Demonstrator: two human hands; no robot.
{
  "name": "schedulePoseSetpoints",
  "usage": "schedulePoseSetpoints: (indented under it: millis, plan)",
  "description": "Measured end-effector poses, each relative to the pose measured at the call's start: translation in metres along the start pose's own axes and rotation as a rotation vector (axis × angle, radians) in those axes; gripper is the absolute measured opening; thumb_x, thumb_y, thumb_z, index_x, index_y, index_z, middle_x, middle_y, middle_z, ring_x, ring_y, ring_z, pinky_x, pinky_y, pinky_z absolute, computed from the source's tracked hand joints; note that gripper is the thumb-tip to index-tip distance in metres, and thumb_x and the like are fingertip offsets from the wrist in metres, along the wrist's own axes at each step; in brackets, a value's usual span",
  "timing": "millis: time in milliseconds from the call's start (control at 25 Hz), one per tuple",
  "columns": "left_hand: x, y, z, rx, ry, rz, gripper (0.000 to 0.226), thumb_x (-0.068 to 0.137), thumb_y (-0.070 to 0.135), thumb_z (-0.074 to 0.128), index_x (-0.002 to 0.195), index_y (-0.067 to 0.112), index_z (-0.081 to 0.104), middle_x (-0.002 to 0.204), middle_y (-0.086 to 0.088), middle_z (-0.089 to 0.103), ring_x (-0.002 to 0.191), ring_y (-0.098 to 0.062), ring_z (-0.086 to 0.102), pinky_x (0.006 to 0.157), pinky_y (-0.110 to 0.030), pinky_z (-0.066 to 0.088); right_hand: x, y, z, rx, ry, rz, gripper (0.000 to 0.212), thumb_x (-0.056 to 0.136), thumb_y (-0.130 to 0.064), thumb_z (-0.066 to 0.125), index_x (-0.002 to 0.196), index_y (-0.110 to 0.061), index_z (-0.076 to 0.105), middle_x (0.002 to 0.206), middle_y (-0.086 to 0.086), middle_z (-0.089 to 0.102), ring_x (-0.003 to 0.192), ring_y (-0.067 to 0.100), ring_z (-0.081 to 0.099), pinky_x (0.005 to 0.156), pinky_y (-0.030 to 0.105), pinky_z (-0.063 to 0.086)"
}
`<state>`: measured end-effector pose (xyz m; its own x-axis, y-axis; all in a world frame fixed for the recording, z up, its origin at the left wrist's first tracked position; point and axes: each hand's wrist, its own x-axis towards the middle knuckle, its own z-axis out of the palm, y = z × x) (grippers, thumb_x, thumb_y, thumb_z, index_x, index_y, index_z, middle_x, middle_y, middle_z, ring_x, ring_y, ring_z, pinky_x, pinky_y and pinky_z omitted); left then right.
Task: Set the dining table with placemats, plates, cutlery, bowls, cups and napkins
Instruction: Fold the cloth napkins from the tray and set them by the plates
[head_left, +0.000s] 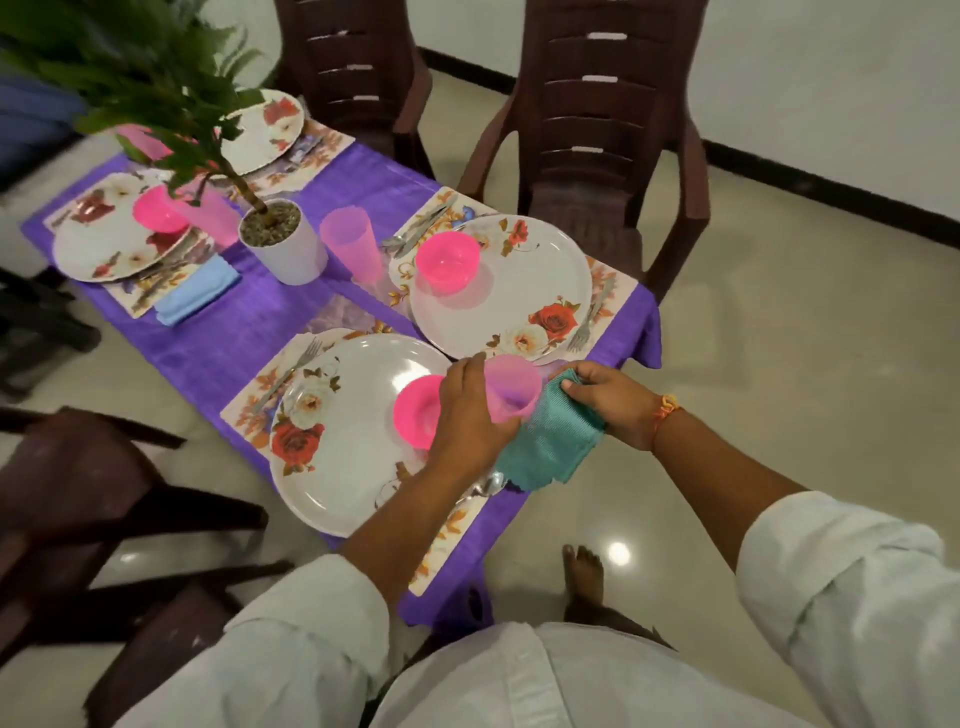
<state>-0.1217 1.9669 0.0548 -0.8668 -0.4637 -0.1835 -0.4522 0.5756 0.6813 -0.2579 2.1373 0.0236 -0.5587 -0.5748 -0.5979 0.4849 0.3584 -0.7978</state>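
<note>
My left hand (470, 415) grips a pale pink cup (511, 387) at the near right corner of the purple table (234, 343). Beside it my right hand (605, 395) holds a folded teal napkin (550, 447) by its upper edge, right of the cup. The near floral plate (343, 431) lies on a placemat (260, 395) with a pink bowl (415, 410) on it and a fork (291, 371) to its left. A spoon (485, 486) peeks out under my left wrist. The far right plate (498, 291) carries another pink bowl (447, 262).
A white potted plant (283, 244) stands mid-table with a second pink cup (345, 241) next to it. Two more place settings lie at the far left, one with a blue napkin (197, 291). Brown plastic chairs (597, 130) surround the table. My bare foot (584, 577) is on the tiled floor.
</note>
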Motion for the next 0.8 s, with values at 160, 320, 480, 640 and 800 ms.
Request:
schedulePoseSetpoints:
  millis: [160, 320, 480, 640, 800]
  plan:
    - [0.006, 0.006, 0.005, 0.100, 0.042, -0.082, 0.097, 0.071, 0.032, 0.087, 0.151, 0.021, 0.033, 0.148, -0.002, 0.030, 0.135, -0.022, 0.036, 0.100, -0.026, 0.035, 0.015, -0.010, -0.009, -0.028, -0.119, 0.041, 0.020, 0.106, -0.015, 0.050, 0.119, -0.012, 0.065, 0.108, 0.010, 0.069, 0.099, 0.023, 0.066, 0.084, 0.038, 0.056]
    - [0.019, 0.006, 0.000, 0.117, 0.170, -0.155, 0.091, 0.067, 0.043, 0.088, 0.141, 0.023, 0.041, 0.139, -0.002, 0.038, 0.124, -0.021, 0.044, 0.097, -0.032, 0.045, 0.033, -0.020, -0.007, -0.002, -0.189, 0.046, 0.018, 0.106, -0.017, 0.048, 0.115, -0.017, 0.065, 0.110, 0.007, 0.069, 0.101, 0.023, 0.065, 0.079, 0.035, 0.057]
    - [0.030, 0.001, -0.002, 0.130, 0.199, -0.194, 0.091, 0.068, 0.041, 0.087, 0.143, 0.021, 0.040, 0.141, -0.005, 0.039, 0.125, -0.023, 0.045, 0.098, -0.037, 0.047, 0.054, -0.022, -0.003, 0.007, -0.146, 0.082, 0.017, 0.107, -0.015, 0.047, 0.113, -0.018, 0.063, 0.115, 0.010, 0.067, 0.105, 0.027, 0.065, 0.092, 0.045, 0.055]
    - [0.032, -0.007, 0.005, 0.173, 0.222, -0.194, 0.093, 0.070, 0.039, 0.087, 0.147, 0.020, 0.038, 0.145, -0.007, 0.041, 0.129, -0.026, 0.043, 0.103, -0.042, 0.045, 0.072, -0.008, 0.002, -0.402, 0.037, -0.055, 0.021, 0.100, -0.021, 0.055, 0.121, -0.018, 0.062, 0.122, 0.008, 0.066, 0.115, 0.032, 0.061, 0.101, 0.045, 0.051]
    - [0.030, -0.007, 0.011, 0.270, 0.234, -0.159, 0.098, 0.073, 0.041, 0.086, 0.151, 0.012, 0.035, 0.149, -0.012, 0.043, 0.134, -0.028, 0.043, 0.106, -0.041, 0.042, 0.072, -0.005, 0.003, -0.799, 0.177, -0.094, 0.037, 0.099, -0.026, 0.060, 0.131, -0.008, 0.054, 0.124, 0.013, 0.064, 0.115, 0.034, 0.059, 0.089, 0.035, 0.045]
